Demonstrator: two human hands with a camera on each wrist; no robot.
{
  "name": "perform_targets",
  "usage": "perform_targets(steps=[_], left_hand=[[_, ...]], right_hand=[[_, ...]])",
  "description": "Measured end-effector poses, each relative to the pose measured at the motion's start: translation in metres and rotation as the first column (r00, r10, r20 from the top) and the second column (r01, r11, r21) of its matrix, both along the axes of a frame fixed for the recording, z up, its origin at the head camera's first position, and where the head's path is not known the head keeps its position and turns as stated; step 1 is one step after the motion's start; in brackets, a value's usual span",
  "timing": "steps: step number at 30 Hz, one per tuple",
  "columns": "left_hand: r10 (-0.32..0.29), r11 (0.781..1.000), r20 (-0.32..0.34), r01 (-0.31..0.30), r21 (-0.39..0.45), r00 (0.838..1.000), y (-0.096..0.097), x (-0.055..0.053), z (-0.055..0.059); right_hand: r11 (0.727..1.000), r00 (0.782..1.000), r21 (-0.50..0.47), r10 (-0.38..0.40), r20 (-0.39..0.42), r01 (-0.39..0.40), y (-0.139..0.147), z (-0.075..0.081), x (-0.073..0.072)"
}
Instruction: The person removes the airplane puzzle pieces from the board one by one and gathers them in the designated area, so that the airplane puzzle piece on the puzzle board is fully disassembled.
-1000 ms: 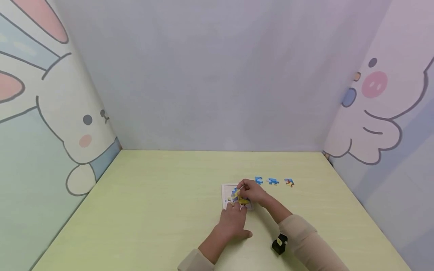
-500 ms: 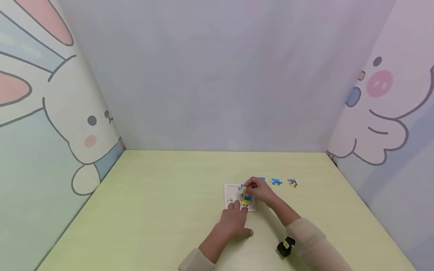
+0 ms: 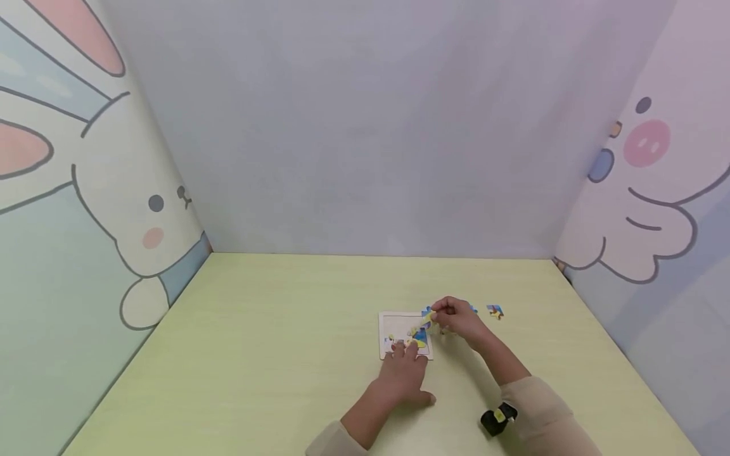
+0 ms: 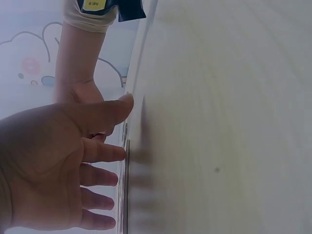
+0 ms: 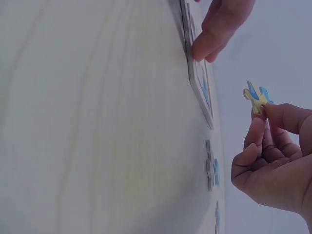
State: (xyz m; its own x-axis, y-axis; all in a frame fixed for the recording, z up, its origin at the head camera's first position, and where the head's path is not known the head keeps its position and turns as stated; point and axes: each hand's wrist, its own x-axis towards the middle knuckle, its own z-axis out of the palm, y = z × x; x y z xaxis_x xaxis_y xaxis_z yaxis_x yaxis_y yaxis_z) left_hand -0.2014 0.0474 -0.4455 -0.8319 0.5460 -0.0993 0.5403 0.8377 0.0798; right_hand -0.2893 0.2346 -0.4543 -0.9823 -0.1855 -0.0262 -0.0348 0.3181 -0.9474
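Puzzle tray [image 3: 392, 323] flat on table [image 3: 256, 348], partly filled. Left hand [image 3: 403, 375] at its 6 o'clock, fingers extended over the near edge. Yellow-and-blue piece [image 5: 259, 99] toward 2 o'clock, pinched by right hand [image 3: 463, 322] (held clear of the tray). Loose piece [image 3: 495, 311] at that hand's 3 o'clock.

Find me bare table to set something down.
Widest: the table left of the puzzle board and left hand. Also bare: behind the board toward the back wall, and right of the right sleeve. Crowded: just right of the board, around the right hand and loose pieces.
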Motion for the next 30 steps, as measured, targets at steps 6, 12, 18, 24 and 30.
perform_targets(steps=[6,12,18,24,30], left_hand=[[-0.020,1.000,0.014,0.020,0.001,1.000,0.007,0.001,-0.002],[-0.029,1.000,0.029,0.029,0.006,0.999,0.009,-0.002,-0.002],[-0.064,0.998,-0.001,0.064,0.010,0.998,0.006,-0.006,-0.003],[-0.079,0.997,-0.006,0.079,0.009,0.997,0.007,-0.007,-0.006],[-0.055,0.998,-0.007,0.055,0.017,0.998,0.009,-0.006,-0.007]], right_hand=[[1.000,1.000,-0.019,-0.019,-0.003,0.019,0.015,0.001,0.007],[0.999,0.999,-0.012,-0.036,0.007,0.036,0.028,0.000,0.013],[0.998,0.998,-0.009,-0.065,0.014,0.065,0.040,-0.003,0.016],[0.995,0.995,0.031,-0.097,0.038,0.096,0.053,-0.006,0.020],[0.991,0.992,0.061,-0.122,0.038,0.119,0.064,-0.006,0.023]])
